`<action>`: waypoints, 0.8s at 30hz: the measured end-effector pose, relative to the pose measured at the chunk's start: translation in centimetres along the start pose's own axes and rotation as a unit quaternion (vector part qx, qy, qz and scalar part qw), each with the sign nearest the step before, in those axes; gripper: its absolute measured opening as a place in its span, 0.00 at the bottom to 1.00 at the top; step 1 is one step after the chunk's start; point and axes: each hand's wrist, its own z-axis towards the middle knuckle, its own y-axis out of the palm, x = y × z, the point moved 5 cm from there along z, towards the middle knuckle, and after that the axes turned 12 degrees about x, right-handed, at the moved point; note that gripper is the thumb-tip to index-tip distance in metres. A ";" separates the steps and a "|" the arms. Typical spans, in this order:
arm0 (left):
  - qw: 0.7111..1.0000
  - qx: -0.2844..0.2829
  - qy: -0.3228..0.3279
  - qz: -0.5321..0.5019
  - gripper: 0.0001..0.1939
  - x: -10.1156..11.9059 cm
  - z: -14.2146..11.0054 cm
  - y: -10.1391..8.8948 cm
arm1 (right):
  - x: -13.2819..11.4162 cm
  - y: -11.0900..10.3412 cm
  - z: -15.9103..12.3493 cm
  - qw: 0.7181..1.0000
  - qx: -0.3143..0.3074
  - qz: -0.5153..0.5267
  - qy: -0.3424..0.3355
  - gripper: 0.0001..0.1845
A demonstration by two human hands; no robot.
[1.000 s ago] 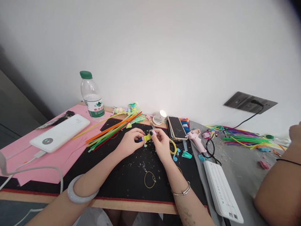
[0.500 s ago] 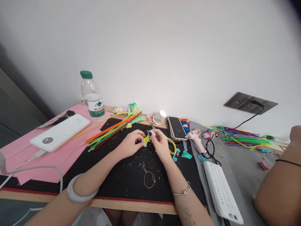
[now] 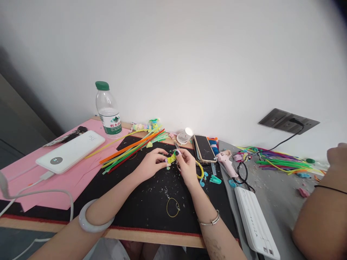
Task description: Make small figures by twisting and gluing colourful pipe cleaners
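Note:
Over the black mat (image 3: 141, 206), both of my hands pinch one small yellow-green fuzzy piece (image 3: 171, 159) that looks like shaped pipe cleaner. My left hand (image 3: 151, 164) grips its left end between thumb and fingertips. My right hand (image 3: 187, 167) closes on the right end, partly covering it. Just behind the right fingers, the tip of a metal tool (image 3: 176, 144) shows; the rest is hidden. A bent yellow pipe cleaner (image 3: 201, 170) lies beside the right hand, close to blue curled pieces (image 3: 205, 177) and folded teal pieces (image 3: 215, 180).
Colourful pipe cleaners (image 3: 130, 153) lie left of my hands, near a water bottle (image 3: 110, 112) and a white power bank (image 3: 71, 151). A paper cup (image 3: 185, 135), phone (image 3: 205, 147), pink glue gun (image 3: 227, 164) and white power strip (image 3: 256, 220) sit to the right. Another person's arm (image 3: 322, 213) rests at far right.
The fuzzy piece has turned slightly between my fingers, and my right fingers have shifted a little over it. The view has moved slightly; the rest lies as before.

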 end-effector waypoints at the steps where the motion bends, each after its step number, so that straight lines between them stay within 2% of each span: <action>1: 1.000 -0.005 0.007 0.006 0.07 0.1 0.0 0.0 | 0.0 0.0 0.0 1.000 -0.002 -0.001 0.001 0.14; 6: 0.997 -0.019 0.063 0.040 0.07 1.1 -0.3 0.0 | 0.0 0.1 -0.1 1.000 -0.009 -0.001 0.006 0.14; 9: 0.997 -0.035 0.063 0.018 0.07 1.4 -0.5 0.2 | 0.1 0.0 0.0 1.000 -0.013 0.006 0.002 0.14; 12: 0.999 -0.041 0.012 -0.033 0.08 0.9 -0.4 0.5 | 0.4 -0.2 0.1 1.000 -0.004 0.013 0.007 0.15; 18: 0.986 -0.071 -0.095 -0.115 0.15 -0.2 -0.4 1.2 | 0.5 -0.8 0.4 0.999 0.036 0.022 0.016 0.17; 21: 0.979 -0.103 -0.123 -0.122 0.16 -0.4 -0.8 1.5 | 0.4 -0.9 0.5 0.998 0.048 0.017 0.024 0.19; 24: 0.975 -0.113 -0.133 -0.139 0.13 -0.3 -0.9 1.5 | 0.4 -0.6 0.5 0.999 0.027 0.015 0.024 0.21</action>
